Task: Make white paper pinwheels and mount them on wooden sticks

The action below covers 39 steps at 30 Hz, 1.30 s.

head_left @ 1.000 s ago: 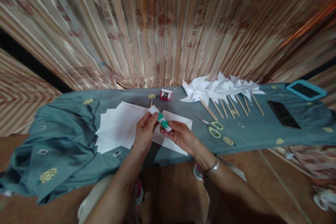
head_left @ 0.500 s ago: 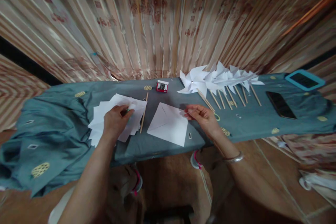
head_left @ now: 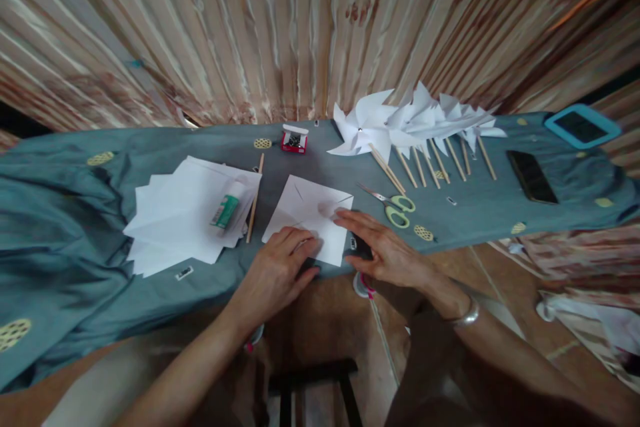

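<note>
A square white sheet of paper lies flat on the cloth in front of me, with slits cut inward from its corners. At its lower left edge my left hand rests with the fingertips on the paper and the thumb apart. My right hand lies at the right edge, fingers spread, the forefinger touching the sheet near its right corner. Just beyond that hand are scissors with light green handles. Left of the sheet, a green and white glue stick lies on a pile of white paper.
A wooden stick lies beside the pile. A small red box of pins stands open at the back. Several white paper pinwheels on sticks overlap at the back right. A dark phone and a blue-framed device lie far right.
My left hand has left the paper pile and come right onto the square sheet, leaving the glue stick in sight. My right hand has moved down along the edge, uncovering the scissors.
</note>
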### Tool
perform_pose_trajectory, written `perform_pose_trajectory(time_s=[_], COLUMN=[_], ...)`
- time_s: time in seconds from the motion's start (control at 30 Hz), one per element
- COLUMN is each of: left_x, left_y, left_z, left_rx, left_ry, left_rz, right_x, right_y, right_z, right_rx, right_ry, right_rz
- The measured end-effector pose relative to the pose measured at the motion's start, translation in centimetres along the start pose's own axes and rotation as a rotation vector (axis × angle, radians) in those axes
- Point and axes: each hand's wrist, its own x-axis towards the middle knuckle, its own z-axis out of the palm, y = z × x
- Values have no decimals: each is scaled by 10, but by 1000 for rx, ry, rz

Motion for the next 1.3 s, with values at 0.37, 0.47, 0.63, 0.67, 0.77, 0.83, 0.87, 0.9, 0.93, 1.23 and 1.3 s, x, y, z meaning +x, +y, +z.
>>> perform_pose_trajectory(time_s=[0.37, 0.47, 0.63, 0.67, 0.77, 0.83, 0.87, 0.9, 0.93, 1.23, 1.3], left_x=[5, 5, 2, 1, 0, 2, 3, 4, 5, 13, 14], left_y=[0, 0, -1, -1, -3, -4, -5, -5, -5, -5, -6], left_z=[13, 14, 14, 15, 16, 16, 16, 15, 15, 9, 9], left_rx=[71, 54, -21, -47, -135, -206, -241, -271, -290, -83, -66], left_ry=[-33, -41, -63, -57, -3, 56, 86, 111, 130, 74, 71], left_rz=[25, 15, -16, -32, -106, -175, -212, -243, -265, -260, -276], right_x=[-9, -9, -8, -8, -6, -3, -1, 1, 2, 16, 18], right_y=[4, 5, 5, 5, 2, -1, -3, -4, -6, -16, -19], right_z=[6, 7, 8, 8, 9, 9, 9, 9, 9, 26, 30], right_rx=[-60, -96, -81, -77, -60, -19, 4, 26, 45, 82, 92], right_ry=[-16, -20, 7, 12, 17, 16, 18, 25, 35, 256, 282], right_rz=[-29, -27, -24, -26, -25, -23, -25, -28, -29, 51, 90])
